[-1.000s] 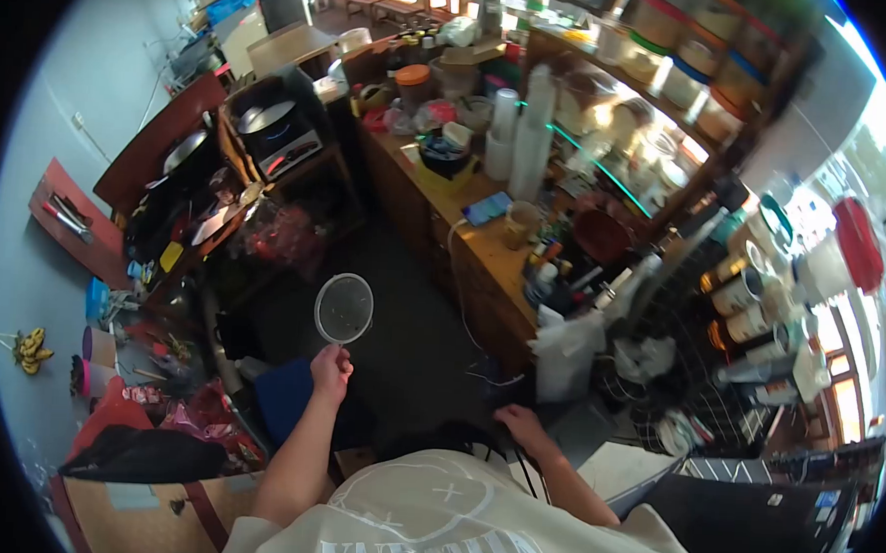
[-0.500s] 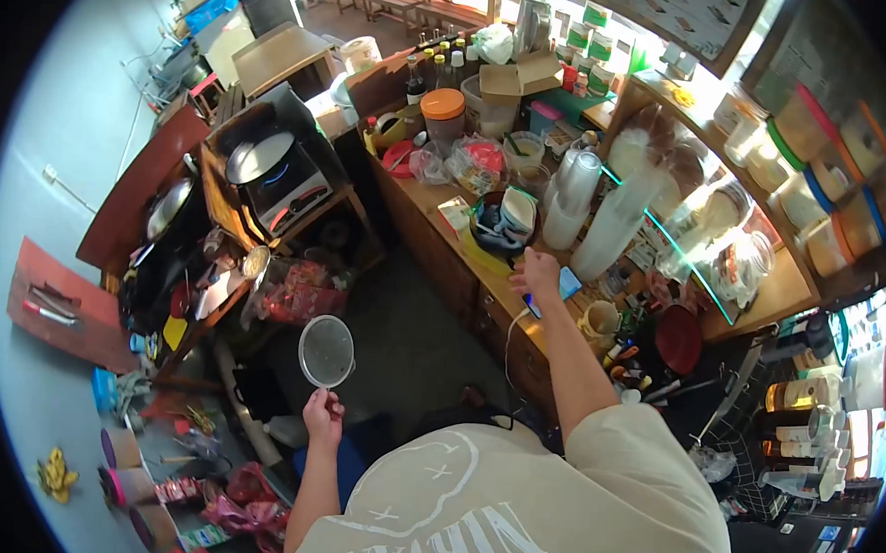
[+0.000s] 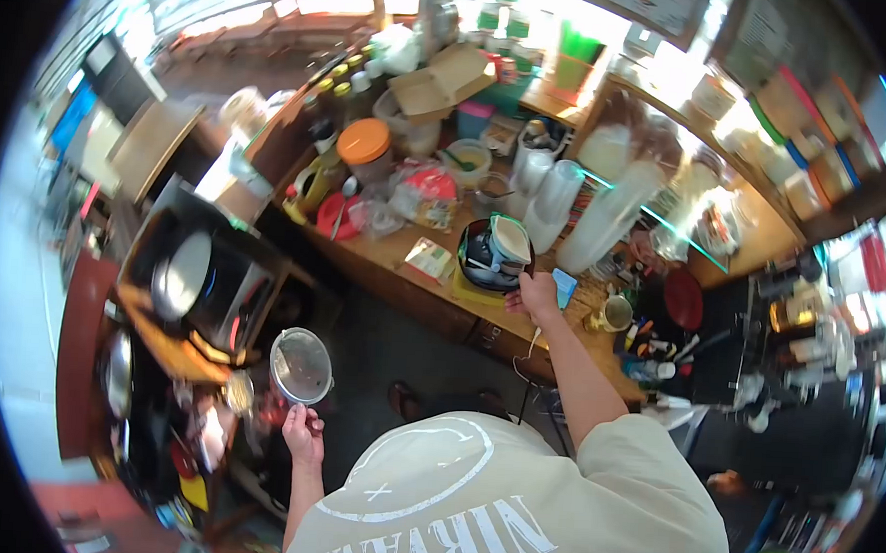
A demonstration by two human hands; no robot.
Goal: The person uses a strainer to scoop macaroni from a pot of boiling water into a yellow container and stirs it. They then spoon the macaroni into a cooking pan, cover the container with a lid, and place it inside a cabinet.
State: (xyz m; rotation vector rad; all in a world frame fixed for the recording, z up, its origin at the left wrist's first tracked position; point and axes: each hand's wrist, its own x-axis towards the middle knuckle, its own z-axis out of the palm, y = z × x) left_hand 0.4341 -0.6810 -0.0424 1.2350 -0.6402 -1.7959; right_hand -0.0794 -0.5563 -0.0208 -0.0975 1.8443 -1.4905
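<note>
My left hand (image 3: pixel 303 434) pinches the edge of a round, clear plastic lid or shallow container (image 3: pixel 301 365), held out over the floor. On the wooden counter, my right hand (image 3: pixel 535 295) reaches to the near right edge of a dark bowl (image 3: pixel 478 275) that holds a pale cup and other items. Its thumb side meets the rim; whether the fingers grip it is unclear. Just right of that hand lies a phone with a light blue screen (image 3: pixel 564 286), a cable hanging near it.
A stove with a pan (image 3: pixel 182 275) stands at the left. Along the counter are an orange-lidded tub (image 3: pixel 365 148), a red plate (image 3: pixel 338 217), stacked plastic cups (image 3: pixel 552 204) and a yellow-green container (image 3: pixel 616 313). Shelves with jars rise at the right.
The view has turned and shifted toward the counter. My right hand has moved from above the phone to the bowl's edge. My left hand still holds the round clear piece.
</note>
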